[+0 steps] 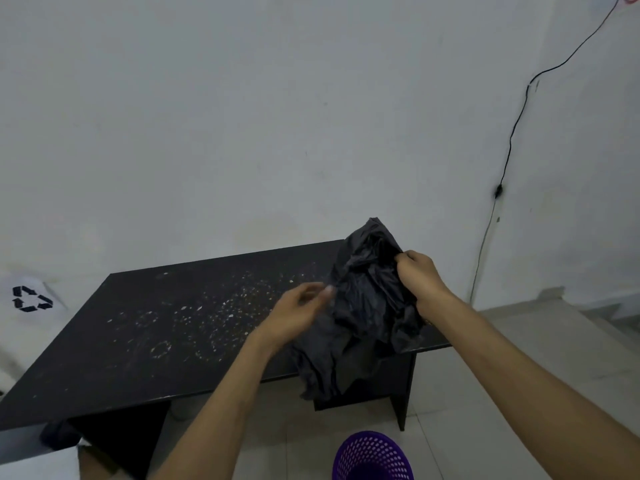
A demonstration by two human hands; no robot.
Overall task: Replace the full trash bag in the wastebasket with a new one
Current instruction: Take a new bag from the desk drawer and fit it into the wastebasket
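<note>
Gripping crumpled black trash bag (367,306) in right hand (420,275) fingers, left hand (304,306) blurred at its edge, grip unclear; probably light, limp, slippery, so pinch the mouth hem.

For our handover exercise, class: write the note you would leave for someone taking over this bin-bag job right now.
Right grip holds the crumpled black bag above the desk.
Left grip at the bag's left edge, blurred; hold unclear.
Purple wastebasket on the floor below, mesh bare, no liner seen.
Done: old bag out.
Left: open the bag, line the basket.
</note>
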